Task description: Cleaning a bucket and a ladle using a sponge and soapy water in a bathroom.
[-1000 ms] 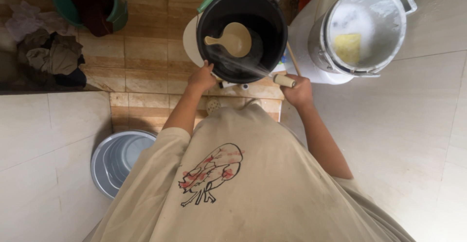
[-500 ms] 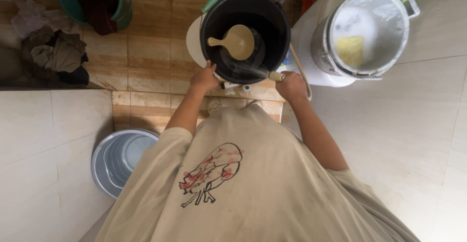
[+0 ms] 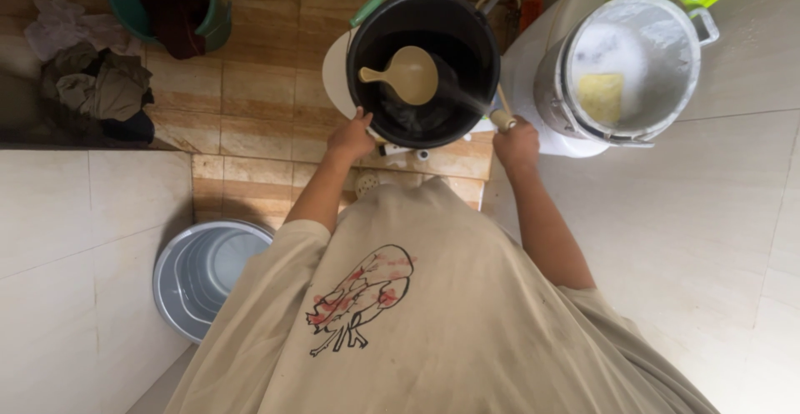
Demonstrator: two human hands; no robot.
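Black plastic fills the head view: our left hand (image 3: 350,137) curls over the near rim of the black bucket (image 3: 423,68), which stands on the tan floor tiles (image 3: 250,97) with a beige scoop (image 3: 408,75) floating inside. Our right hand (image 3: 515,143) is closed around a spray nozzle (image 3: 502,119), and a thin jet runs from it into the bucket. Just to the right stands a white pail (image 3: 629,64) of suds holding a yellow sponge (image 3: 600,97). We judge that the jet could glance off the rim and wet the floor, that the bucket could overfill, and that the wet rim could slip from our grasp.
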